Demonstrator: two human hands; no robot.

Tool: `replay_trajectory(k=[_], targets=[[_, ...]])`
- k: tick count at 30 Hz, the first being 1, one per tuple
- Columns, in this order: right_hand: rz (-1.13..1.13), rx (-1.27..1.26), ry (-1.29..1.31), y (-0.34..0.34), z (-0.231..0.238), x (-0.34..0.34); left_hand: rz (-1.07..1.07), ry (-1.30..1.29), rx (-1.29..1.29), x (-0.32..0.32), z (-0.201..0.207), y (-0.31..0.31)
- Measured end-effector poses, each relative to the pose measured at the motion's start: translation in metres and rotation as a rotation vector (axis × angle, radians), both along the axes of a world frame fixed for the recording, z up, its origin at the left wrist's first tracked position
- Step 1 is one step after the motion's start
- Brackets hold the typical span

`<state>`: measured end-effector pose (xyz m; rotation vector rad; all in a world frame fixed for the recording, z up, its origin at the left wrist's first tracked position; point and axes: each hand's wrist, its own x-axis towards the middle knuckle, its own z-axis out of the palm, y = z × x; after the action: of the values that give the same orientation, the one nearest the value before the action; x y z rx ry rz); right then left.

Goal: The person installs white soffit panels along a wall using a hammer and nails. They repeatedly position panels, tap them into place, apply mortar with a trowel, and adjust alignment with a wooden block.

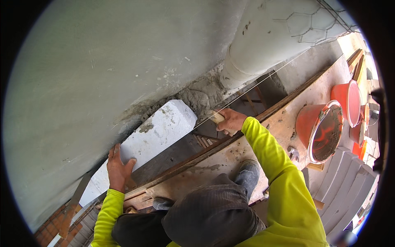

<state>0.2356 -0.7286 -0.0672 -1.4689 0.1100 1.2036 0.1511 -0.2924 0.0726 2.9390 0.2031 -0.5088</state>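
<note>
A long white block (161,131) lies along the foot of the grey wall, with smears of mortar on its top. My left hand (118,169) rests on the block's nearer part, thumb and fingers apart. Beyond the block's far end, my right hand (233,121) is closed round the pale wooden handle of a trowel (216,117). Its blade is coated and blends into the wet mortar (193,96) heaped between the block and a thick white pipe (236,70). A taut string (251,87) runs past the block's end and the pipe.
A plank walkway (234,158) with splashes runs under my feet, a gap beside it. On the right stand an orange bucket of mortar (327,131), another orange bucket (346,99) and stacked white blocks (339,181). Wire mesh (306,24) hangs by the pipe.
</note>
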Motion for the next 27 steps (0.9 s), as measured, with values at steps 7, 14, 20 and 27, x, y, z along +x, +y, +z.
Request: replay_trajectory(k=[7,14,20,27], targets=[[0.020,0.239,0.026,-0.027,-0.002,0.001,-0.021,0.011,-0.017,0.005,0.005,-0.005],[-0.292,0.382,0.183,-0.041,0.016,-0.070,-0.053,-0.021,0.007,0.003,0.003,-0.001],[-0.545,0.187,0.227,-0.061,0.086,-0.156,-0.032,-0.069,0.047,-0.007,-0.002,0.000],[-0.247,-0.024,-0.224,-0.057,0.198,-0.159,-0.046,-0.195,-0.013,-0.015,-0.008,0.001]])
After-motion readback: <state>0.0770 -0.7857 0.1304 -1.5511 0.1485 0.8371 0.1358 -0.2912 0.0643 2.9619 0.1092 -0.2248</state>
